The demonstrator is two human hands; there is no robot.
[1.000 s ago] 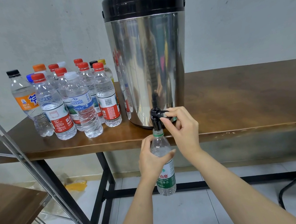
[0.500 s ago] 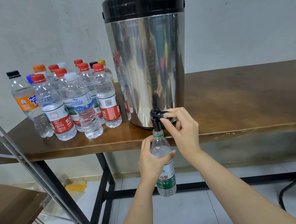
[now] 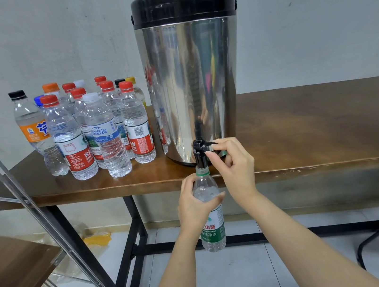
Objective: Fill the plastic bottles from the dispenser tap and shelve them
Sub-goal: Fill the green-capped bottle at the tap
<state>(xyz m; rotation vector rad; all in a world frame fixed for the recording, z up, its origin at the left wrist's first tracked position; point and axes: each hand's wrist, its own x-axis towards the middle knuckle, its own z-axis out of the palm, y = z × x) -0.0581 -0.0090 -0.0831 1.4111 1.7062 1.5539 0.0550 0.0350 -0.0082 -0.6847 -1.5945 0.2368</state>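
Almost nothing is shifting since the earlier frames: both hands are staying where they were, and the bottle is hanging at the same height under the tap.

The open plastic bottle (image 3: 213,232) is standing upright in the air in front of the table edge, its mouth sitting directly beneath the black tap (image 3: 199,153), touching it or nearly so. It is showing a clear body, a green neck ring and a green-and-white label; how full it is cannot be told.

At the far left a metal-framed shelf rack (image 3: 11,265) with wooden boards is leaning into view. Behind it, on the left end of the wooden table (image 3: 304,125), a group of capped bottles (image 3: 97,133) is standing packed together, mostly red-capped, with white, orange, black, blue and yellow caps among them. Just right of them the steel dispenser (image 3: 194,80) with its black lid is sitting near the table's front edge, the tap sticking out at its base. The table's black frame (image 3: 134,239) is crossing behind the held bottle, and nothing is blocking the bottle itself except the fingers around it.

The left hand (image 3: 193,207) is wrapping round the bottle's shoulder, thumb lying across the front. The right hand (image 3: 234,166) is pinching the tap's lever between thumb and forefinger, the other fingers curling under, its wrist bending down towards the forearm.
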